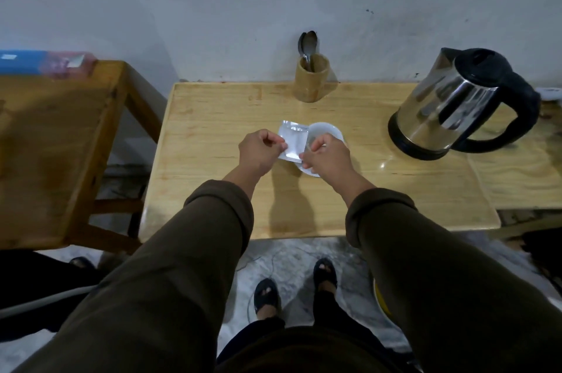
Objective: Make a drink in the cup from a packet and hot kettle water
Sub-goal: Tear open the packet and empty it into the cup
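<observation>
A small silver packet point(292, 141) is held above the wooden table point(213, 178), just left of a white cup point(324, 131) that stands on a white saucer point(308, 171). My left hand point(261, 149) pinches the packet's lower left edge. My right hand point(327, 155) pinches its lower right corner and covers part of the cup and saucer. A steel kettle point(453, 108) with a black lid and handle stands at the table's right, apart from both hands.
A bamboo holder point(310, 80) with spoons stands against the wall behind the cup. A second wooden table point(54, 141) sits to the left with a blue box point(27, 62) on it. My feet point(295, 284) are on the floor below the table edge.
</observation>
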The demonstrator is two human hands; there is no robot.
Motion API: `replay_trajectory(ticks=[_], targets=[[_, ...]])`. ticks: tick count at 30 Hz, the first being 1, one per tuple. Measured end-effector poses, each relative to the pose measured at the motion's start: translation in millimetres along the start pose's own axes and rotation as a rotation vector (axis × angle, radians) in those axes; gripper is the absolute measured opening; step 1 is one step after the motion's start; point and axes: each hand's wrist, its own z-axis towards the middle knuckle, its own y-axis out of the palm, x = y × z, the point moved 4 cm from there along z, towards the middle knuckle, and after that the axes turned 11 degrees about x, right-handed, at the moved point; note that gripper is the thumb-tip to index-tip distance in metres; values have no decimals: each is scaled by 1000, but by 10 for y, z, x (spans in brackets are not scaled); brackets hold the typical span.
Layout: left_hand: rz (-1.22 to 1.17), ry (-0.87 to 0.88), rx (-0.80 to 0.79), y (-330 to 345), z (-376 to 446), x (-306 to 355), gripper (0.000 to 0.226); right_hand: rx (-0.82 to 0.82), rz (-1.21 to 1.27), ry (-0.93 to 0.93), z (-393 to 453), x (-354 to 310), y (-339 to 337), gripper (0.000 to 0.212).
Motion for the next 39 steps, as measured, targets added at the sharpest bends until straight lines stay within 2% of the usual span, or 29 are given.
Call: replay_trajectory(ticks=[4,7,13,15,16,21,29,33,36,39], targets=[[40,-25,35,-171,9,-229,14,-40,-51,-79,-101,-20,307,33],[114,-44,47,-230,-7,-388,19,-75,-128,-120,-143,-14,535,21],[461,48,-104,-186,12,-660,23,-209,-424,-184,-202,48,790,34],[500,60,-131,-144,30,-734,20,-274,-562,-243,-205,88,853,37],[527,67,-137,-124,32,-740,26,-295,-625,-274,-198,111,878,37],[659,124,-201,-27,27,-755,32,-360,-765,-303,-145,241,942,45],[642,82,-188,16,34,-789,30,-341,-804,-353,-86,310,1019,30],[635,73,-171,21,31,-812,18,-361,-805,-352,-94,248,932,38],[631,87,-117,40,-3,-714,24,-376,-676,-329,-140,123,768,47],[594,129,-85,111,-115,-544,37,-246,-456,-367,-157,-41,534,36]])
